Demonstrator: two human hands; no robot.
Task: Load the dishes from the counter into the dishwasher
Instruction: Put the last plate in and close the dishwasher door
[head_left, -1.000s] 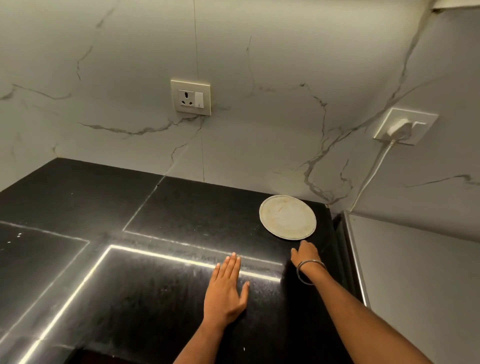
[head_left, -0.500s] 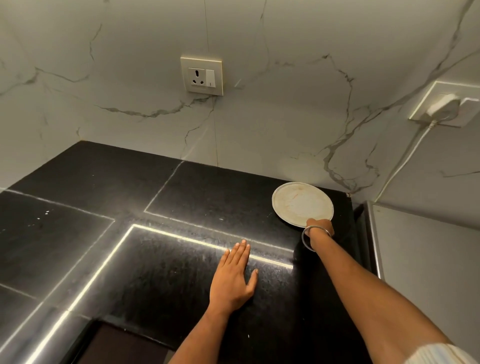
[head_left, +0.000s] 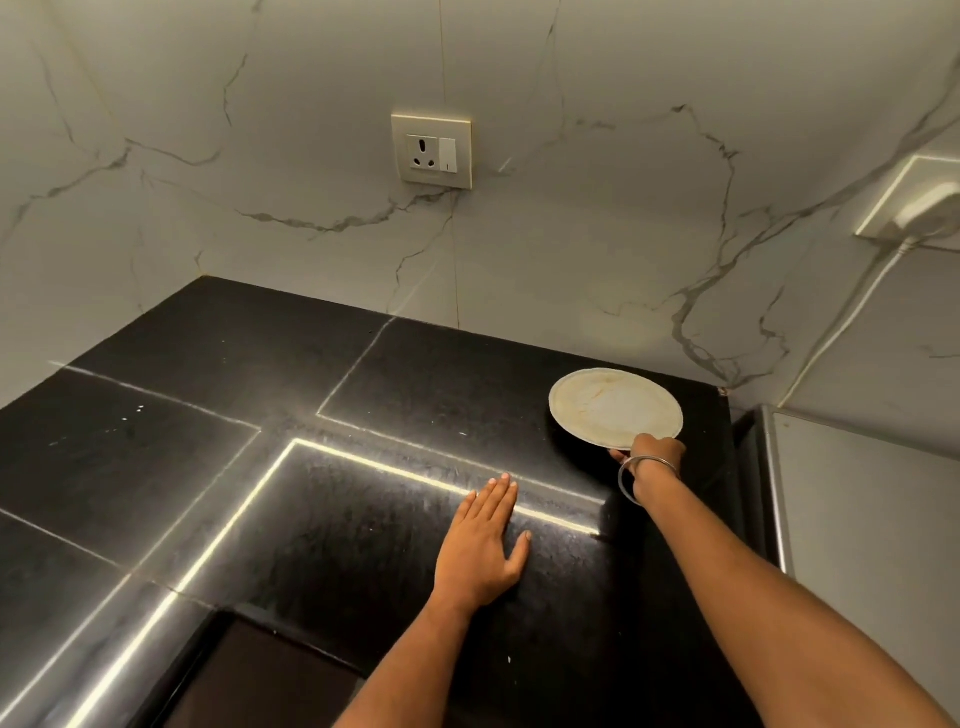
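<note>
Head view: soiled plate (head_left: 615, 408) on counter (head_left: 311, 519)

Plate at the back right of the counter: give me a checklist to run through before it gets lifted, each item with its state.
1. Right hand grips the plate at its near rim: ok.
2. Plate holds nothing loose, only smeared residue: ok.
3. Left hand rests flat on the counter, away from the plate: ok.
4. Plate lifted off the counter: cannot tell.
5. Bangle off the rim: ok.
6. Dishwasher open and ready: cannot tell, not in view.
</note>
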